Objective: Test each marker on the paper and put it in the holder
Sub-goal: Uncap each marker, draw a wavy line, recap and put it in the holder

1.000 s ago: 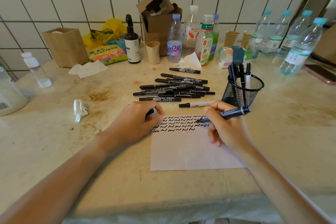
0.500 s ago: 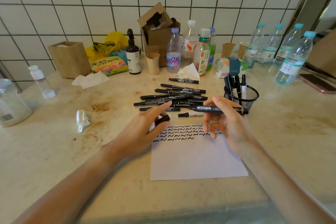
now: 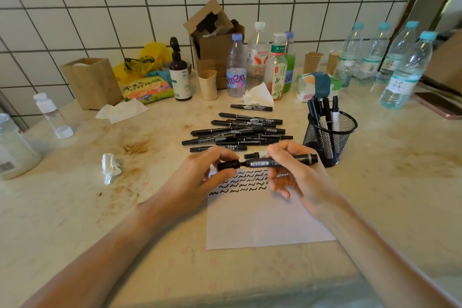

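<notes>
A black marker [image 3: 277,161] is held level above the white paper [image 3: 262,220], which carries rows of black squiggles. My right hand [image 3: 297,170] grips the marker's barrel. My left hand [image 3: 200,177] pinches the black cap [image 3: 228,165] at the marker's left end, touching the tip. Behind the hands lies a pile of several black markers [image 3: 237,130]. The black mesh holder [image 3: 330,137] stands to the right with several markers upright in it.
Bottles [image 3: 236,67], paper cups, a cardboard box [image 3: 215,42] and a tissue pack [image 3: 316,85] line the tiled wall. Water bottles [image 3: 405,72] stand at the right, a phone [image 3: 440,105] beyond them. A crumpled tissue [image 3: 111,166] lies left of the paper.
My right hand lifted the marker off the paper and turned it level. My left hand rose from the paper and brought the cap onto the marker's tip.
</notes>
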